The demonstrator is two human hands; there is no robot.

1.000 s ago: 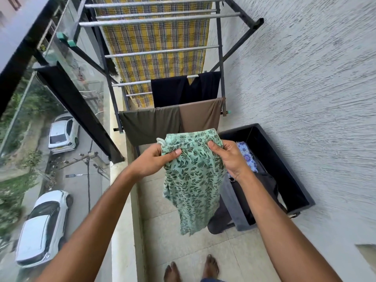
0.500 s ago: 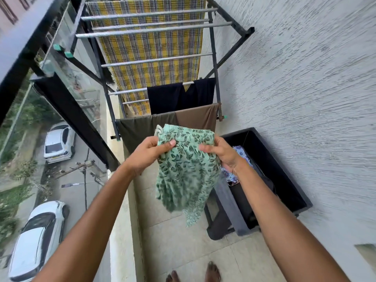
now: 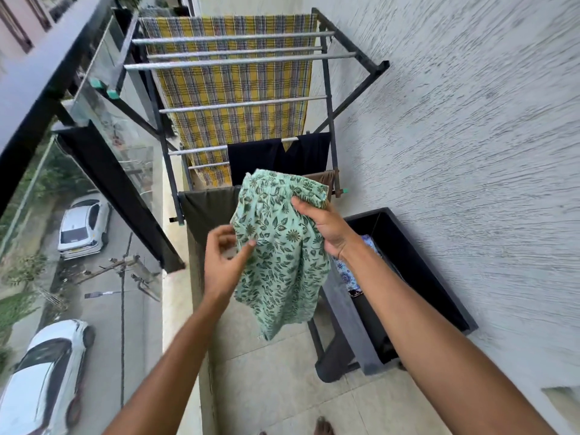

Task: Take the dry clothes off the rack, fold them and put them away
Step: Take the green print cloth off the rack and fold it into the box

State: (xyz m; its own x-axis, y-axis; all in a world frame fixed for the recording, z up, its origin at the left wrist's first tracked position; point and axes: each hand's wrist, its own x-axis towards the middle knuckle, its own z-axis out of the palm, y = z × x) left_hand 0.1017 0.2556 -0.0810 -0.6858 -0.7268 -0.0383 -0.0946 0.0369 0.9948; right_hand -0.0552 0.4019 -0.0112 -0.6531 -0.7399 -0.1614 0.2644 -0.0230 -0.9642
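Green leaf-print shorts (image 3: 282,255) hang in front of me, waistband up. My right hand (image 3: 326,230) grips them just under the waistband at the right side. My left hand (image 3: 224,262) is lower at the left edge; its thumb and fingers pinch the cloth there. Behind the shorts stands the drying rack (image 3: 328,98) with a yellow checked cloth (image 3: 232,89), a black garment (image 3: 276,158) and an olive-brown garment (image 3: 210,211) on its rails. A black crate (image 3: 417,262) at the right holds folded clothes, a blue patterned piece (image 3: 345,274) on top.
A textured grey wall (image 3: 470,152) runs along the right. The balcony's glass railing (image 3: 119,127) and black frame stand at the left, with a street and white cars (image 3: 83,224) far below. Tiled floor (image 3: 276,387) lies under my feet.
My left hand has left the waistband and dropped to the left edge of the shorts. My right hand still holds the top, raised a little. The shorts' lower part has swung.
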